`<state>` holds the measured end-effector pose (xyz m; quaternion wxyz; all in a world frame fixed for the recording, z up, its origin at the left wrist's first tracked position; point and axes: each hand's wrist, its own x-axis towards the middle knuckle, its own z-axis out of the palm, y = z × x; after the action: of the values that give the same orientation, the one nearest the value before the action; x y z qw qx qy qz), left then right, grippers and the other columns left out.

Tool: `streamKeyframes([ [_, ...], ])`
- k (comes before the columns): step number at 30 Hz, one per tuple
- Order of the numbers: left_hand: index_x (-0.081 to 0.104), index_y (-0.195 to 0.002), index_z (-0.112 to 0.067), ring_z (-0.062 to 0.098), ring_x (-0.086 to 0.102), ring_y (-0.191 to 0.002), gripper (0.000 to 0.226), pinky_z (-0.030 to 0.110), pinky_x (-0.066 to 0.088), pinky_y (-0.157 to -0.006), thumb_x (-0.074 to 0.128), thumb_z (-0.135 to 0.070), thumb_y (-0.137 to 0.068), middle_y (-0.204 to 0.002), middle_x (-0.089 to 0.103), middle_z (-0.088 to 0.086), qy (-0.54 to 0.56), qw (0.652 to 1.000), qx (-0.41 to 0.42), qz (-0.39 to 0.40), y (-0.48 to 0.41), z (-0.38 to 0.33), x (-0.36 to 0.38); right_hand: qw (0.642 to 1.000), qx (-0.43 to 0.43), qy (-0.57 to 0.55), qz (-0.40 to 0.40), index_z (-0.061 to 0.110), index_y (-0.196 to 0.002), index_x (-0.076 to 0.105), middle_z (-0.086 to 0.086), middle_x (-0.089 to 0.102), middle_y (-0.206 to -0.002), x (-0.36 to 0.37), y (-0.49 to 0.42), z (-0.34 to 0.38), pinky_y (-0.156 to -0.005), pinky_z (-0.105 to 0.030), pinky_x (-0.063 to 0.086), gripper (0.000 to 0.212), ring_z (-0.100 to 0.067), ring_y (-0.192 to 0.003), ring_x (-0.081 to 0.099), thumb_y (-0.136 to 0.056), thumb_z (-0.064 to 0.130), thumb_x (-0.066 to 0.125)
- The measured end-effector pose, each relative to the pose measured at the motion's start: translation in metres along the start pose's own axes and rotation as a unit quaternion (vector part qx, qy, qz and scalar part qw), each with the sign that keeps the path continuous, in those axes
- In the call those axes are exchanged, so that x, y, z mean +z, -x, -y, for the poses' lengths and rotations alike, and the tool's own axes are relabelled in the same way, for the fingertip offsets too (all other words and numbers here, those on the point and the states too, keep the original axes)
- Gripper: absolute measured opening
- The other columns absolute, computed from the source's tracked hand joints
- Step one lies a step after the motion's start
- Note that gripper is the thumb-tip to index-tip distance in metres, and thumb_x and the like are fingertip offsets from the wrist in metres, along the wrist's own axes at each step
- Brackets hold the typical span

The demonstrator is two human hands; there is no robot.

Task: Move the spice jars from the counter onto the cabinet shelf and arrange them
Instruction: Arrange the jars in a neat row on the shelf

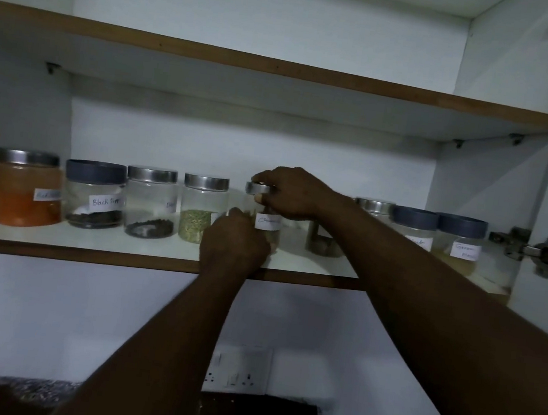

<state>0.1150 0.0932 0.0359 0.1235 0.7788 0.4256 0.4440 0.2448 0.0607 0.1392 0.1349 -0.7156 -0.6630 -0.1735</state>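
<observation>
On the shelf point(89, 240), left hand point(235, 241) and right hand point(296, 193) grip one jar point(268, 222) (silver-lidded).

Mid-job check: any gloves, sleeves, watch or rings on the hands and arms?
None visible. The left hand and right hand are ungloved, both forearms bare to the frame edge, no watch, bracelet or ring showing, though the light is dim.

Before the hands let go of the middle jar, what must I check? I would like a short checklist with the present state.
1. Jar base flat on shelf: cannot tell, left hand hides it.
2. Right hand grips lid: ok.
3. Label faces front: ok.
4. Lid tight: cannot tell.
5. Gap to right neighbour: ok.
</observation>
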Motion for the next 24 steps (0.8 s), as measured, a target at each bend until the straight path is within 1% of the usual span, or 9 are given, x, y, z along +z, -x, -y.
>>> streamKeyframes([
  [2,0.064,-0.116,-0.011,0.031,0.065,-0.112,0.05,0.031,0.04,-0.08,0.077,-0.048,-0.084,-0.119,0.07,0.01,-0.018,0.999,0.008,0.039,-0.006,-0.001,0.002,1.0,0.009,0.008,-0.004,0.029,-0.148,0.053,-0.005,0.058,-0.142,-0.004,0.003,-0.007,-0.105,-0.045,0.046,0.053,-0.026,-0.129,0.054,-0.098,0.046,0.059],
  [4,0.066,-0.116,-0.017,0.028,0.066,-0.11,0.051,0.034,0.042,-0.08,0.074,-0.056,-0.084,-0.117,0.071,0.005,-0.043,0.996,0.017,0.081,-0.013,-0.003,0.004,1.0,0.019,0.022,-0.008,0.032,-0.145,0.056,-0.003,0.061,-0.133,-0.007,0.006,-0.015,-0.101,-0.043,0.047,0.056,-0.025,-0.124,0.056,-0.095,0.056,0.06],
  [10,0.065,-0.119,-0.024,0.026,0.066,-0.109,0.043,0.037,0.048,-0.086,0.064,-0.055,-0.089,-0.12,0.071,0.002,-0.088,0.988,0.034,0.123,-0.026,-0.005,0.015,0.998,0.033,0.041,-0.043,0.035,-0.137,0.062,0.0,0.057,-0.122,-0.007,0.01,-0.033,-0.094,-0.038,0.047,0.062,-0.022,-0.116,0.057,-0.086,0.071,0.062],
  [12,0.065,-0.12,-0.025,0.026,0.066,-0.109,0.044,0.036,0.047,-0.084,0.062,-0.055,-0.089,-0.12,0.071,0.001,-0.089,0.987,0.042,0.129,-0.029,-0.006,0.018,0.997,0.037,0.043,-0.052,0.036,-0.134,0.063,0.001,0.057,-0.119,-0.007,0.011,-0.038,-0.092,-0.038,0.047,0.063,-0.02,-0.113,0.057,-0.084,0.074,0.062],
  [14,0.065,-0.121,-0.024,0.026,0.066,-0.108,0.044,0.037,0.05,-0.086,0.061,-0.056,-0.091,-0.119,0.071,0.002,-0.091,0.986,0.054,0.13,-0.031,-0.005,0.02,0.997,0.037,0.043,-0.058,0.036,-0.133,0.064,0.004,0.055,-0.112,-0.007,0.012,-0.042,-0.088,-0.036,0.046,0.064,-0.019,-0.11,0.057,-0.083,0.075,0.062],
  [16,0.065,-0.12,-0.023,0.026,0.067,-0.106,0.046,0.038,0.052,-0.087,0.06,-0.058,-0.091,-0.117,0.072,0.003,-0.1,0.986,0.065,0.119,-0.031,-0.005,0.021,0.997,0.032,0.04,-0.061,0.035,-0.133,0.065,0.008,0.053,-0.105,-0.009,0.014,-0.046,-0.084,-0.034,0.045,0.063,-0.017,-0.106,0.059,-0.083,0.074,0.063],
  [18,0.066,-0.119,-0.023,0.026,0.067,-0.104,0.047,0.037,0.051,-0.084,0.06,-0.06,-0.09,-0.115,0.072,0.003,-0.107,0.986,0.075,0.105,-0.03,-0.006,0.022,0.997,0.027,0.033,-0.063,0.034,-0.133,0.065,0.009,0.053,-0.102,-0.009,0.014,-0.048,-0.082,-0.032,0.044,0.062,-0.016,-0.105,0.059,-0.084,0.072,0.064],
  [20,0.066,-0.118,-0.023,0.026,0.067,-0.104,0.046,0.035,0.047,-0.079,0.06,-0.06,-0.091,-0.115,0.072,0.003,-0.107,0.986,0.082,0.098,-0.028,-0.007,0.022,0.997,0.026,0.03,-0.066,0.033,-0.133,0.066,0.009,0.053,-0.102,-0.008,0.015,-0.048,-0.083,-0.033,0.045,0.061,-0.016,-0.104,0.059,-0.084,0.071,0.064],
  [24,0.065,-0.113,-0.019,0.027,0.067,-0.102,0.044,0.035,0.047,-0.078,0.059,-0.058,-0.093,-0.114,0.072,0.005,-0.098,0.987,0.083,0.095,-0.028,-0.005,0.022,0.997,0.023,0.024,-0.071,0.033,-0.135,0.065,0.003,0.059,-0.109,-0.006,0.017,-0.045,-0.091,-0.04,0.051,0.061,-0.019,-0.108,0.061,-0.087,0.07,0.063],
])
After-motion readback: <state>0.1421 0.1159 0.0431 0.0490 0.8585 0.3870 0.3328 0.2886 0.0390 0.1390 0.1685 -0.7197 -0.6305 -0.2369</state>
